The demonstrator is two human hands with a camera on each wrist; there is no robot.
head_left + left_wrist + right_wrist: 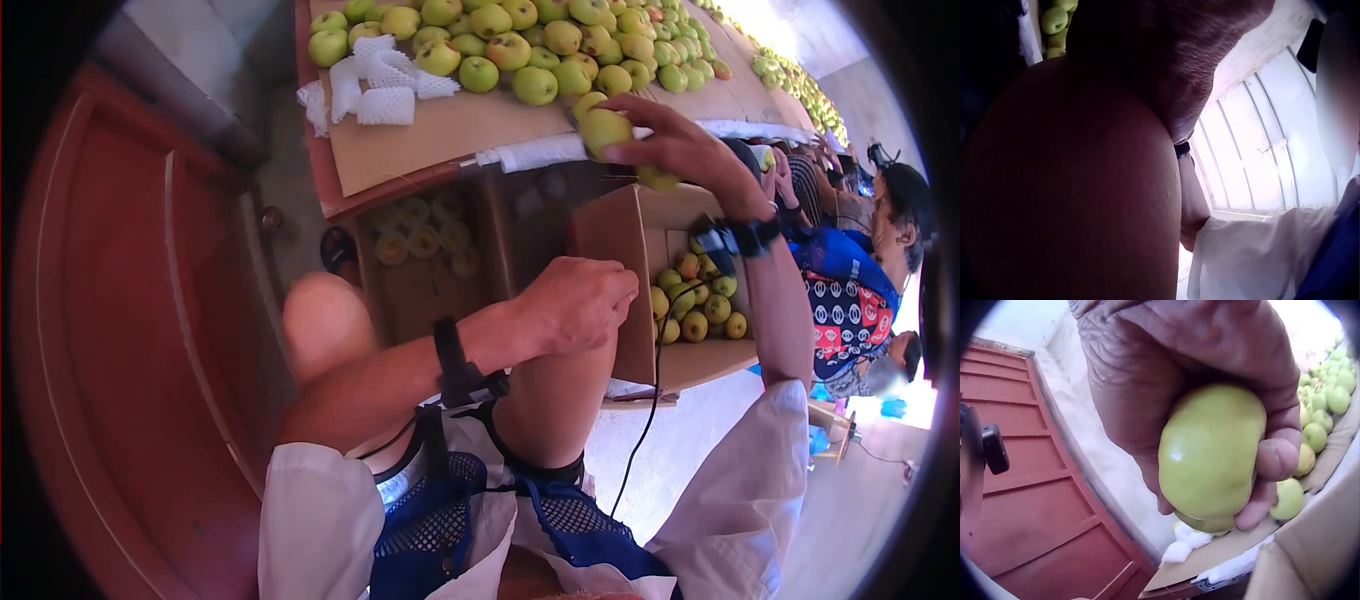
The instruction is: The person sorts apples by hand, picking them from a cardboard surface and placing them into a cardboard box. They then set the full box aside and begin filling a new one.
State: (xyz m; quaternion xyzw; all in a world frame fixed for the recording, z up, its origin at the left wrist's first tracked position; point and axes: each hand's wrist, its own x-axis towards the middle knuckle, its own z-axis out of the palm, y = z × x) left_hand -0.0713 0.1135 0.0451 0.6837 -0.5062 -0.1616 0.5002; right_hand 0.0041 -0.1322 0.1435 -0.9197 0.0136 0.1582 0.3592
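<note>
In the head view my right hand (690, 150) reaches over the table's near edge and grips a yellow-green apple (605, 133) between thumb and fingers. A second apple (657, 178) shows under the palm. Seen from the right wrist, one apple (1213, 453) fills the palm of the right hand (1191, 350), with fingers curled round its side and part of another apple (1207, 522) just beyond it. My left hand (585, 305) rests on the bent knee beside the carton, fingers loosely curled, nothing visible in it. In the left wrist view it is dark.
Many apples (535, 85) are heaped on the cardboard-covered table (460, 135), near white foam nets (385, 105). An open carton (615, 235) holding apples stands by the right arm. Below the table is another box (410, 290) with wrapped fruit. A black cable (655, 400) hangs between the arms. Other people sit at right.
</note>
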